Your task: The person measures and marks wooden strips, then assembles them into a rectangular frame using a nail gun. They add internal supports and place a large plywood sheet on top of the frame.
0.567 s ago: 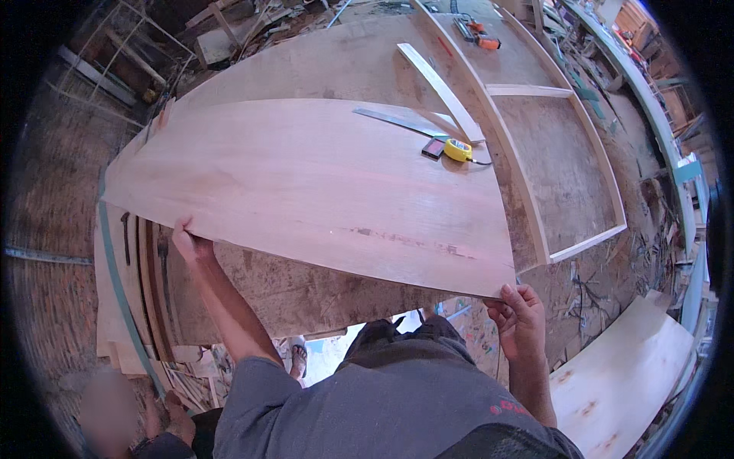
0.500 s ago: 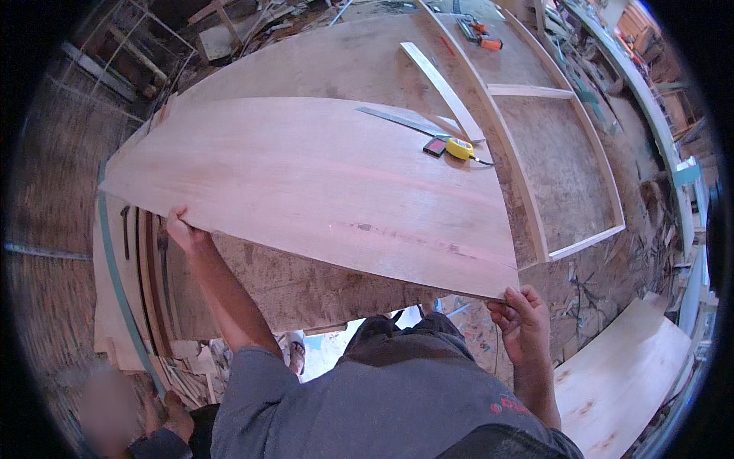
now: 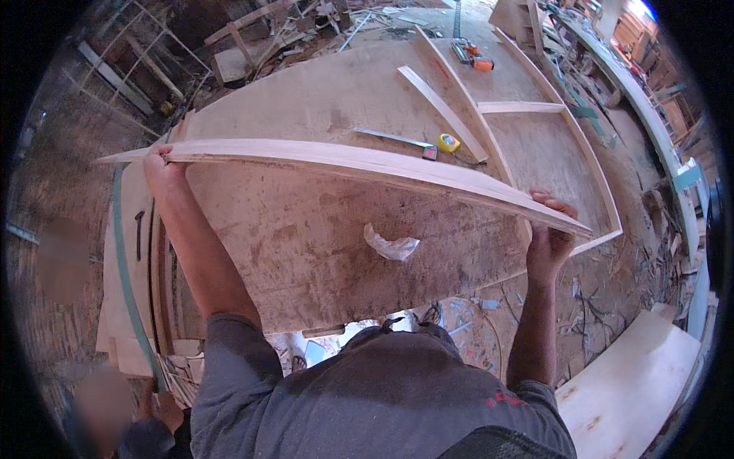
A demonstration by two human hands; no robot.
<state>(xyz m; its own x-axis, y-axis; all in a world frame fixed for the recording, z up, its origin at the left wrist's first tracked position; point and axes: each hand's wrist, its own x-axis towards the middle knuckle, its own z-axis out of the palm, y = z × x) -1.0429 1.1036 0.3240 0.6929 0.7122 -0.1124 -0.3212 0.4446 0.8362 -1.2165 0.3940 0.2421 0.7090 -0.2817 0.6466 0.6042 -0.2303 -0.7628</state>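
Observation:
A thin plywood sheet (image 3: 344,158) is raised off the workbench, tilted so its near edge faces me. My left hand (image 3: 166,170) grips that edge near its left end, fingers closed round it. Close to the other end, my right hand (image 3: 552,229) holds the same sheet, with fingertips showing over the top. Beneath it, a crumpled clear plastic bag (image 3: 390,243) lies on the worn workbench top (image 3: 321,268). Beyond the sheet are a yellow tape measure (image 3: 449,143), a metal square (image 3: 391,138) and a loose wood strip (image 3: 443,115).
A wooden frame (image 3: 522,107) lies at the right of the bench, with an orange nail gun (image 3: 480,64) at its far end. Dark strips (image 3: 156,268) and a hammer (image 3: 139,233) lie at left. Another person (image 3: 130,428) sits lower left. A pale board (image 3: 634,382) is lower right.
Both hands have lifted the plywood sheet from lying flat to tilted, nearly edge-on. My left hand moved up and left, my right hand up. The bench top and plastic bag now show beneath.

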